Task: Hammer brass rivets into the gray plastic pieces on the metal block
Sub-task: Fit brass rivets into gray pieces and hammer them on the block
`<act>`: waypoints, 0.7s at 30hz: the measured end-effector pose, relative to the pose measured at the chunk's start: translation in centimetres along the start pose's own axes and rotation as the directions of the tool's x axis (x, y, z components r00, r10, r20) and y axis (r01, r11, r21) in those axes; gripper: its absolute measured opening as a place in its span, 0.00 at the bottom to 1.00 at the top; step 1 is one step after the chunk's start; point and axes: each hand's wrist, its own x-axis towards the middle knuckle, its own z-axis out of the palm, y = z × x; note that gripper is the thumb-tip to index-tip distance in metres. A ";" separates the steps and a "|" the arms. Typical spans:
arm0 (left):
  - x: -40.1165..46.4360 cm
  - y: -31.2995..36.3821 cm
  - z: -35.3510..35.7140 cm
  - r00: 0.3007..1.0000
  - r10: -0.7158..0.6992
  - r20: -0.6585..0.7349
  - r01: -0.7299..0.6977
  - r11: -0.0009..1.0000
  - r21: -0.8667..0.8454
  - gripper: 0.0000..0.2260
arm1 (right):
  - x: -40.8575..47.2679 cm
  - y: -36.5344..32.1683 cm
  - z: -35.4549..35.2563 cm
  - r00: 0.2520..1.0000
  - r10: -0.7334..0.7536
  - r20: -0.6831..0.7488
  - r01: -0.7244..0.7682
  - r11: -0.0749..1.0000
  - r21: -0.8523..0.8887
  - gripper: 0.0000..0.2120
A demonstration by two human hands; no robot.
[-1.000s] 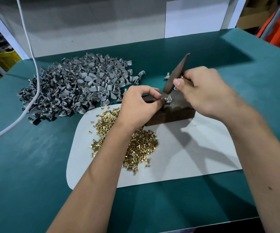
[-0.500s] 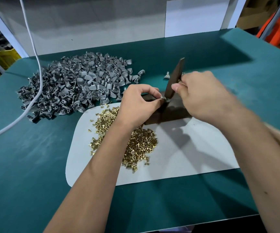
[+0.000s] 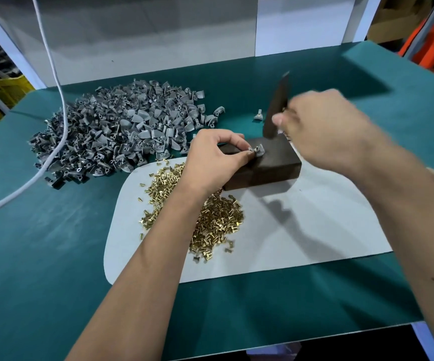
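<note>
1. Your left hand (image 3: 214,158) rests on the near left part of the block (image 3: 270,165), fingers curled, thumb and forefinger pinching a gray piece (image 3: 259,150) against the block's top.
2. That piece sits on the top face of the block, near its middle, with a small rivet (image 3: 254,149) showing at your fingertips; whether the rivet is seated in the piece is too small to tell.
3. Your right hand (image 3: 322,131) is blurred, fingers curled around the hammer (image 3: 277,108), gripping it close to the head.
4. The dark hammer head stands tilted above the far edge of the block, its lower end just above the top face and a little beyond the piece, not touching it.
5. The block lies on the far part of the white mat (image 3: 314,230), which lies on the green table (image 3: 41,256).
6. The rivets (image 3: 218,222) are heaped on the mat, partly under your left forearm, just left of the block.
7. The gray pile (image 3: 122,131) sits on the table to the left, beyond the mat, with a white cable (image 3: 62,108) draped over its left side.
8. One stray piece (image 3: 258,115) lies alone on the table, just left of the hammer head.
</note>
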 end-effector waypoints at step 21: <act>0.1 0.0 -0.2 1.000 -0.013 0.019 0.014 1.000 -0.022 0.06 | -0.3 -1.3 -0.7 0.987 -0.033 -0.155 0.045 0.996 0.072 0.15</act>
